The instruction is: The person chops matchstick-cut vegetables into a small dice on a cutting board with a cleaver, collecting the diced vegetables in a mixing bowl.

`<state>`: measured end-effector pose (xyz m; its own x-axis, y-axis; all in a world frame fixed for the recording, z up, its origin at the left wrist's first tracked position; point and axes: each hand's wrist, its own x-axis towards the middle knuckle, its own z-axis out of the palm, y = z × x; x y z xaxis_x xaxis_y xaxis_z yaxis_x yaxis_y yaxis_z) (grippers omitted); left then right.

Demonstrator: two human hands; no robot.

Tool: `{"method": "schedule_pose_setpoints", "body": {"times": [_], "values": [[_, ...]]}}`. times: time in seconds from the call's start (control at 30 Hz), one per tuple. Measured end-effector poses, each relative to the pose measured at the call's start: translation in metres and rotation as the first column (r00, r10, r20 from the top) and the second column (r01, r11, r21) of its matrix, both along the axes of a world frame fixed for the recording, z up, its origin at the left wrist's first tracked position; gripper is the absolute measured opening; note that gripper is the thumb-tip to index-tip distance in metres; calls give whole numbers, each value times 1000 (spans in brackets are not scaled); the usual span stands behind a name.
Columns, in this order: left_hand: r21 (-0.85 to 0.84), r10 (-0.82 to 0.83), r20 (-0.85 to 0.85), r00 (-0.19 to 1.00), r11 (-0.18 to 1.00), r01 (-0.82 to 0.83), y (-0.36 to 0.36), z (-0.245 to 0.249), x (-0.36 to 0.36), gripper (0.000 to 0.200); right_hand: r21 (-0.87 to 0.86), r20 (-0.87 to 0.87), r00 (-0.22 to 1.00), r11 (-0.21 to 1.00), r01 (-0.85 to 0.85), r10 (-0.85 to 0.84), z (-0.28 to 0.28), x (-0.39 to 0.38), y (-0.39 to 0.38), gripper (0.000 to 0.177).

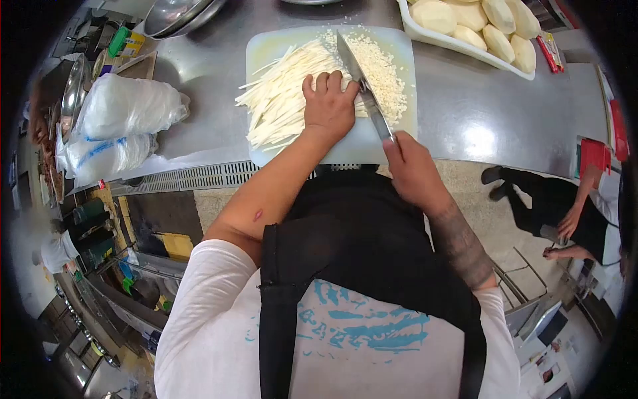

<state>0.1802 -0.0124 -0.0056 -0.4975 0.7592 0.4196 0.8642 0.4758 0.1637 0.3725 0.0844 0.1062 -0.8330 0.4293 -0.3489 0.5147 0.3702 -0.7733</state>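
My right hand [415, 171] is wrapped round the handle of a kitchen knife [373, 110], its long blade angled away over the cutting board [272, 156]. With its fingers bent over them, my left hand [330, 106] presses down on a heap of thin white potato strips [282, 90], close along the blade's left side. To the right of the blade lies a spread of finely diced white bits [385, 76]. Some crumbs have scattered past the board's far edge. The blade's lower edge against the strips is partly hidden.
A white tray of peeled potatoes [465, 16] stands at the far right, with a red packet [550, 52] beside it. Plastic-wrapped bundles [126, 110] and metal bowls [179, 16] sit on the left. A co-worker in dark trousers [531, 199] is at the right.
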Motion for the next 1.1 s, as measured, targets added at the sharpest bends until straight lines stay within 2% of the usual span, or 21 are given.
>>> {"method": "schedule_pose_setpoints", "body": {"times": [0.1, 0.2, 0.3, 0.4, 0.5, 0.6, 0.63, 0.67, 0.77, 0.8, 0.9, 0.97, 1.03, 1.1], "values": [[24, -5, 6, 1000, 1000, 4, 0, -3, 0, 22, 18, -69, 998, 1000, 6, -5, -2, 9, -13, 32], [29, -14, 16, 1000, 999, 13, -2, -2, 5, 22, 62, -21, 1000, 998, -21, 22, -35, -18, -4, 31], [22, -7, 8, 1000, 1000, 6, -2, -1, 1, 22, 1, -47, 999, 1000, -26, 26, 13, 0, -9, 31], [18, -3, 10, 1000, 1000, 3, 1, -1, 0, 21, 30, -118, 993, 999, 12, -8, -12, 4, -16, 31], [-12, 2, 16, 1000, 1000, -2, -4, -3, 6, 21, 38, -67, 997, 999, 34, -31, -37, -18, -1, 30], [-11, 11, 4, 1000, 1000, -10, -3, -3, 2, 20, -18, -83, 997, 1000, 9, -10, 7, 5, -15, 31], [6, 13, 8, 1000, 1000, -13, -1, -3, 1, 20, -18, -92, 996, 1000, 0, -2, 13, 8, -17, 32], [9, 10, 10, 1000, 1000, -10, 1, -4, 0, 20, 15, -150, 989, 1000, 16, -14, -5, 6, -21, 32], [28, 12, 21, 1000, 1000, -13, -3, -4, 4, 21, 106, -104, 994, 994, 27, -16, -51, -19, -9, 30], [30, 5, 31, 1000, 1000, -5, -2, -5, 2, 20, 34, -73, 997, 999, 40, -37, -35, -22, -6, 32], [3, -1, 50, 999, 1000, 1, -2, -3, 0, 20, -19, -118, 992, 999, 41, -43, 20, -1, -23, 36], [21, 5, 43, 999, 1000, -6, -1, -6, 0, 19, 25, -106, 994, 999, 38, -35, -18, -9, -24, 35], [33, -6, 49, 999, 999, 4, -2, -7, 1, 19, 61, -81, 996, 997, 38, -33, -26, -17, -22, 34], [54, -3, 37, 999, 999, 1, -2, -5, -3, 20, 15, -39, 999, 999, 34, -33, -20, -26, -10, 31]]}}
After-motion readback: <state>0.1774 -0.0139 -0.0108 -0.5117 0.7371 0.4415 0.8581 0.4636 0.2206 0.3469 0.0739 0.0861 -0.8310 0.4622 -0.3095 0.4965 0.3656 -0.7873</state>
